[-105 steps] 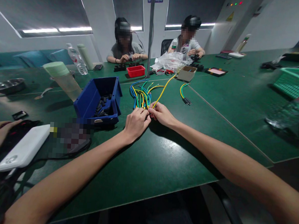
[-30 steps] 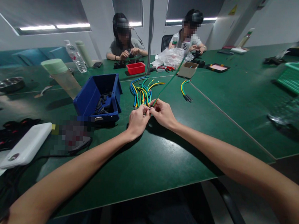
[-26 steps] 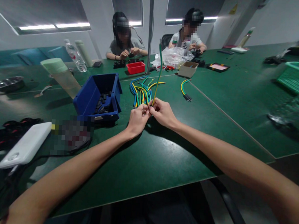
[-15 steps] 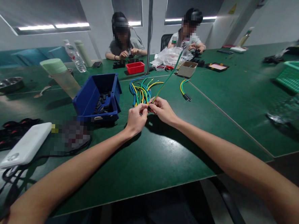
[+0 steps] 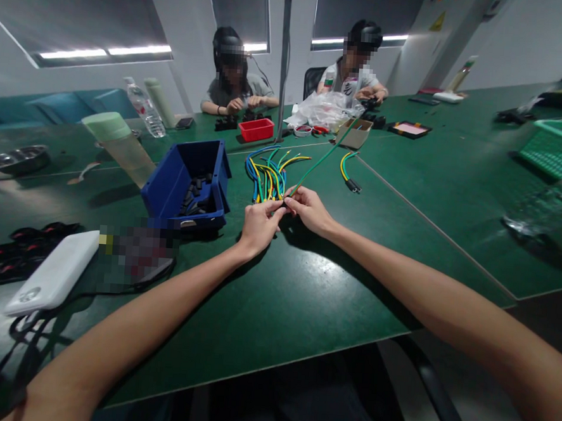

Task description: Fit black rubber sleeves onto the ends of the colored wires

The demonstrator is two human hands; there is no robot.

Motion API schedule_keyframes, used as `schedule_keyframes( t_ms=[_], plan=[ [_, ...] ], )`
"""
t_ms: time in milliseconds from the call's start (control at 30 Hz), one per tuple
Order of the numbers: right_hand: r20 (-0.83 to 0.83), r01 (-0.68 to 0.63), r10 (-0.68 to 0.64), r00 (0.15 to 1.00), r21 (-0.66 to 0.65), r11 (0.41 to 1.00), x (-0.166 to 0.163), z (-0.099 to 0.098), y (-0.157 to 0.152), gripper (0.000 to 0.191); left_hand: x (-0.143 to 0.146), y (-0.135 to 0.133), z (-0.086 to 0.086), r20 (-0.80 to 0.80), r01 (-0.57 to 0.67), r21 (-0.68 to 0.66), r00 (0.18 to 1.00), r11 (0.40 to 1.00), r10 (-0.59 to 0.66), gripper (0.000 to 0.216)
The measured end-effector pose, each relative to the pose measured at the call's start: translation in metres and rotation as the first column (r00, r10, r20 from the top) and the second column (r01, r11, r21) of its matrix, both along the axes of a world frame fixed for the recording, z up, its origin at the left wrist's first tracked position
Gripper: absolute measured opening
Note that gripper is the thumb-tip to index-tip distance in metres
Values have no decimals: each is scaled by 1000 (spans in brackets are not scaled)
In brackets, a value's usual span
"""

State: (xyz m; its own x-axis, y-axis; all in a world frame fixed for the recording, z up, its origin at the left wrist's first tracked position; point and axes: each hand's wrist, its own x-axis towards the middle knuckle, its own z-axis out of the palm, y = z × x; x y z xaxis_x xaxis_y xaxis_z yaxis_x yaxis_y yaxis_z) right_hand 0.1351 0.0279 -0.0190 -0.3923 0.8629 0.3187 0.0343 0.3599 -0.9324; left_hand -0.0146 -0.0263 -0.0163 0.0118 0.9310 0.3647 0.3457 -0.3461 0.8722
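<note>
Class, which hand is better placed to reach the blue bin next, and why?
Probably the left hand: it is nearer the blue bin, while the right hand sits farther off, at the green wire's lower end.

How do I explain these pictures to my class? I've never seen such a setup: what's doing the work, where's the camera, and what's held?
There is no machine: a person works with two bare hands, seen from one camera worn on the head, looking forward and down. The right hand holds a green wire that slants up and away; the left hand is close beside it. What sits between the fingertips is too small to tell. On the green table are a bundle of blue, yellow and green wires, a blue bin with black parts in it and, farther off, a red tray.
</note>
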Motion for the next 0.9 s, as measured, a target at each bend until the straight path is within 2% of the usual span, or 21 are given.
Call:
schedule_keyframes(
  t_ms=[100,200,400,733,900],
  plan=[
    [0,2,-2,1000,8,1000,0,0,1,19,0,1,0,6,-18,-9,1000,1000,18,24],
    [-25,-9,9,1000,6,1000,0,1,2,17,0,4,-1,79,-5,-42,997,999,8,23],
    [-11,-24,23,1000,-24,999,0,7,2,22,-2,10,-3,183,16,-120,983,993,6,22],
    [42,-19,21,999,-46,999,3,11,5,39,-4,8,0,132,9,-126,991,992,8,20],
    [62,-13,16,998,-49,999,2,6,5,46,-6,15,-10,84,-2,-61,996,998,7,19]
  ],
)
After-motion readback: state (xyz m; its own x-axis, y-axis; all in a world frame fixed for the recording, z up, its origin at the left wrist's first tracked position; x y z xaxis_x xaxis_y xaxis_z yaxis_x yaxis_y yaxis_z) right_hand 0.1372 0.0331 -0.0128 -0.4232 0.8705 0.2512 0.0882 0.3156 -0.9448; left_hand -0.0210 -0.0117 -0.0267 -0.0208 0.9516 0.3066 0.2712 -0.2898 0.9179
